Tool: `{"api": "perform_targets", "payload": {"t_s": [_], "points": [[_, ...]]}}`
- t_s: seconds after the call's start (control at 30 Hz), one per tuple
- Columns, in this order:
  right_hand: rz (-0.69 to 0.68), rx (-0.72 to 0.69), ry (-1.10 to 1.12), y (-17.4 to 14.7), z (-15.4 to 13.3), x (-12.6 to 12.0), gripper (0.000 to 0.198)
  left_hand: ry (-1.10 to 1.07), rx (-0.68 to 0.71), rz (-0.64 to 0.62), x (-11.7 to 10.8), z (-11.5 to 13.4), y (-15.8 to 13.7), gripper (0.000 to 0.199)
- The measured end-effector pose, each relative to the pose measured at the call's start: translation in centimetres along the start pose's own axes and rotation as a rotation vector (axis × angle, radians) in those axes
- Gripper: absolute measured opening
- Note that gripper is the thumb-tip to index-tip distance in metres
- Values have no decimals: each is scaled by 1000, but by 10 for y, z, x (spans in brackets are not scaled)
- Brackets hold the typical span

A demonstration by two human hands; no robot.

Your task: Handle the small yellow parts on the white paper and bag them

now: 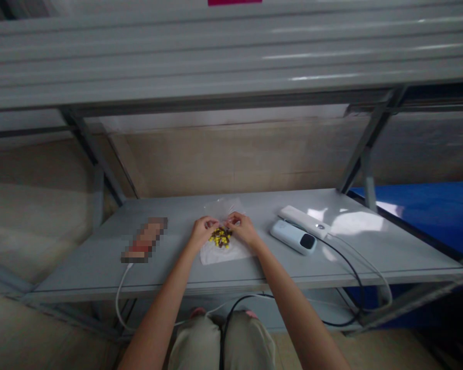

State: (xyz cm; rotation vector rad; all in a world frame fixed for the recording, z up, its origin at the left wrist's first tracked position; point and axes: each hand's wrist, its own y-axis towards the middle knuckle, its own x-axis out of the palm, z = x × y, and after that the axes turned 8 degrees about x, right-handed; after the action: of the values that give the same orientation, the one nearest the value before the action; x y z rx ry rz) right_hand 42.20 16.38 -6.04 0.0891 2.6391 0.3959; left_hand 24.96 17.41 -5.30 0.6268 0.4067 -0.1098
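Observation:
A clear plastic bag (223, 206) lies on the grey shelf board, its upper part spread toward the back. Small yellow and dark brown pieces (220, 237) are heaped between my hands; their kind is too small to make out. Below them a whitish sheet-like part (219, 255) lies flat, and I cannot tell whether it belongs to the bag. My left hand (203, 229) pinches the bag at the left of the heap, fingers curled inward. From the right, my right hand (243, 227) grips the bag in the same way, thumb and fingers close together.
On the left of the shelf board (181, 221) lies a blurred-out phone-like device (144, 241) with a white cable (118, 295). To the right are a light blue power bank (291, 235) and a white oblong device (303, 218), with cables hanging over the front edge. Metal struts (366, 139) flank the shelf.

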Motion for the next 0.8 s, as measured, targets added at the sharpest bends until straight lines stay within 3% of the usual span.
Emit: {"api": "perform_targets", "payload": {"t_s": [0.3,0.5,0.8], "points": [[-96,-38,-147,-2,-4,-2,17,227,-39,-125,2,-8,2,6],[-104,-36,-140,-1,-2,1,14,222,43,-172,3,-9,1,6],[-91,11,150,5,4,3,34,46,-45,-20,3,-8,5,15]]}}
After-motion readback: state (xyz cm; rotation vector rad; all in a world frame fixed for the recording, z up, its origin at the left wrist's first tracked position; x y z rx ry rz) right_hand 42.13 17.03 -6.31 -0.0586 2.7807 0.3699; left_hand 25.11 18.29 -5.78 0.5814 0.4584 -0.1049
